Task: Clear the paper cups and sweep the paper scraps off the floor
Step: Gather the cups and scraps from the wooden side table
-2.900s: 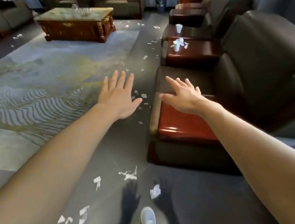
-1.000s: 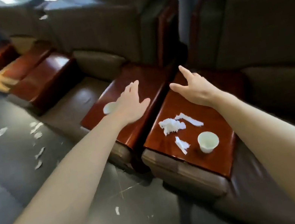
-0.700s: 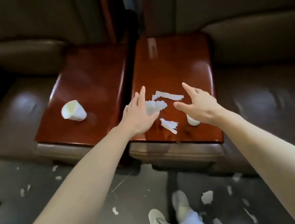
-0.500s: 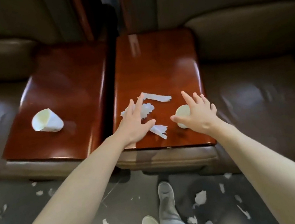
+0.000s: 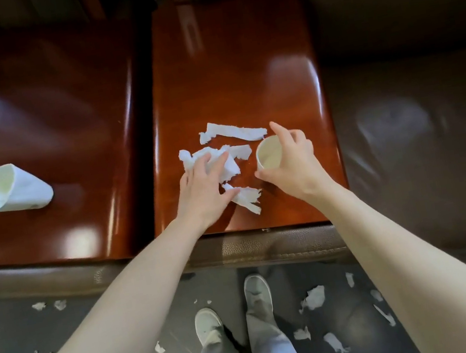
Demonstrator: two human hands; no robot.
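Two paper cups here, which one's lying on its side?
The cup on the left wooden top: it lies on its side. The other cup stands upright on the right wooden top, gripped by the right hand.

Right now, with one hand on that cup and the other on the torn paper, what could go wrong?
1. The right hand grips the upright cup near its rim; squeezing may crumple it and spill any dregs on the wooden table.
2. The left hand rests on loose paper scraps near the table's front edge; a careless swipe could add them to the floor scraps.
3. The tipped cup on the neighbouring table could roll off.
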